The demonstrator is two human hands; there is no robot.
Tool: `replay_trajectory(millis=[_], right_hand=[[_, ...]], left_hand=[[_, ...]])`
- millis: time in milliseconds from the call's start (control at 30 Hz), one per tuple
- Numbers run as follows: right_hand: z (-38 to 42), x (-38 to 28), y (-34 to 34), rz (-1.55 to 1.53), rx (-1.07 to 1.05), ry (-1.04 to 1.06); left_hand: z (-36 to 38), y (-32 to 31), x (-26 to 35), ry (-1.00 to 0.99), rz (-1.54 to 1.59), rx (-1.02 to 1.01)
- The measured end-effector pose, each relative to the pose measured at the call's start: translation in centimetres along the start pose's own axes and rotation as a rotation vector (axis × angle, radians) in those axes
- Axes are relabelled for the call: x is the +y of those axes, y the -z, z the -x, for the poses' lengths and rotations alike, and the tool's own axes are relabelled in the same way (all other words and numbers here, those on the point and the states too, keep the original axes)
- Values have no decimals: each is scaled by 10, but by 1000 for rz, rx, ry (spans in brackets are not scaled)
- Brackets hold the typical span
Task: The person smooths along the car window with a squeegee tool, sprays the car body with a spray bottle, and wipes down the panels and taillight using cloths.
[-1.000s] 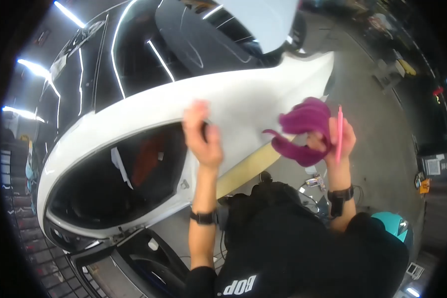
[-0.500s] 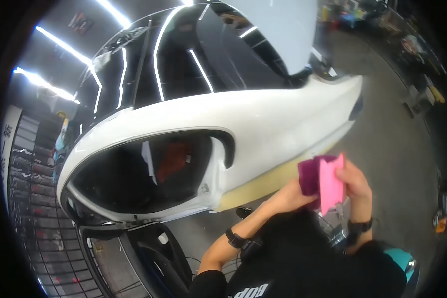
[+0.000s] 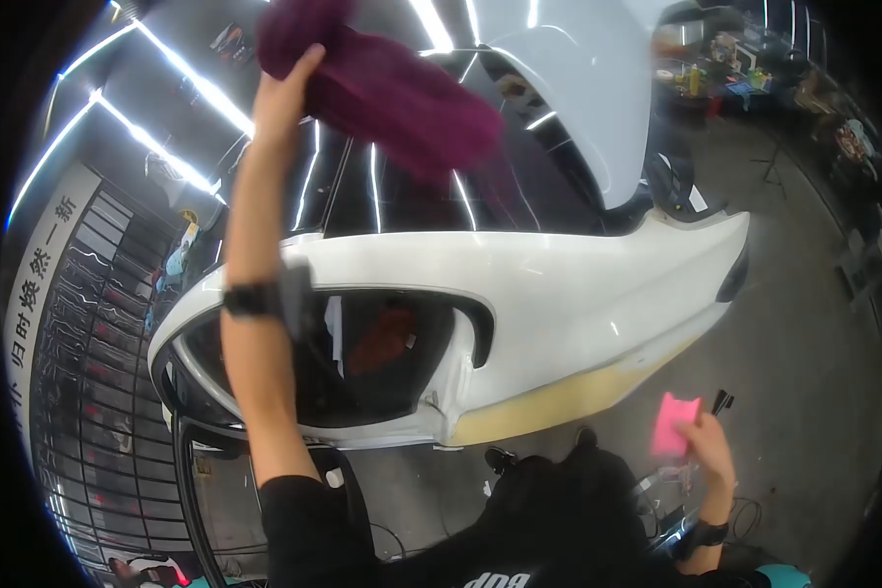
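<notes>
High at the upper left, my left hand is closed on a dark purple cloth. The cloth is folded thick and swings out to the right, blurred, overlapping the black glass and roof of a white car in this view. Low on the right, away from the car's side, my right hand grips a pink block by its right edge. It is flat-sided, with a shallow dip along its top.
A yellowish strip runs along the car's lower side. The open car door lies at lower left, with the raised panel at the top. A black grid rack stands left; a cluttered bench is at the far right.
My left hand has swung up and left with the purple cloth, away from the pink block. My right hand has dropped lower with the block. The view has shifted.
</notes>
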State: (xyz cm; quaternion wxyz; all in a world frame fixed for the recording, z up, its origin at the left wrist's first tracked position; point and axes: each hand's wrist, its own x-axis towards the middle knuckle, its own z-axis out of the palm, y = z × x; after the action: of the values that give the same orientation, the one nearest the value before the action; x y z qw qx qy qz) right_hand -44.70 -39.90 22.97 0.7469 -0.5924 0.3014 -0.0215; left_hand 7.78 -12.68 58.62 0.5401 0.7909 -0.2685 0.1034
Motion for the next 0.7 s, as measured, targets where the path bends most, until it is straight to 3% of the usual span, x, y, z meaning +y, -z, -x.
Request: replay_trajectory(millis=[67,100,167,233,267,300,333,400,433,467,500,567,600,667,700], right_hand=[[-10,29,-5,413,-26,-79],[-13,45,-5,417,-32,-74],[-22,81,-7,735,41,197],[-32,125,2,820,25,124],[-35,152,12,909,20,33],[-38,188,26,946,-19,102],[-37,218,35,986,-62,174],[-33,238,43,992,-388,139],[-37,273,50,937,-514,-29],[-41,309,56,892,-626,-204],[-44,320,58,935,-694,-144],[-48,343,62,1012,-820,-11],[-46,301,49,923,-864,-214],[-38,186,6,776,-878,-623],[-38,150,-9,1067,-834,-540]], left_hand=[[-70,48,-37,-76,-135,-1],[-97,73,-73,106,-322,-40],[-69,78,-70,200,-515,-107],[44,32,-57,51,-373,-117],[75,28,-75,-52,-491,-322],[121,16,-98,-131,-259,-388],[176,0,-98,-34,-323,-487],[272,-25,-109,211,-55,-672],[320,-29,-154,365,15,-816],[375,-34,-194,285,92,-818],[415,-32,-195,591,210,-811],[486,-25,-203,683,183,-677],[498,-16,-186,777,132,-631],[527,9,-188,692,56,-516],[537,24,-196,661,57,-425]])
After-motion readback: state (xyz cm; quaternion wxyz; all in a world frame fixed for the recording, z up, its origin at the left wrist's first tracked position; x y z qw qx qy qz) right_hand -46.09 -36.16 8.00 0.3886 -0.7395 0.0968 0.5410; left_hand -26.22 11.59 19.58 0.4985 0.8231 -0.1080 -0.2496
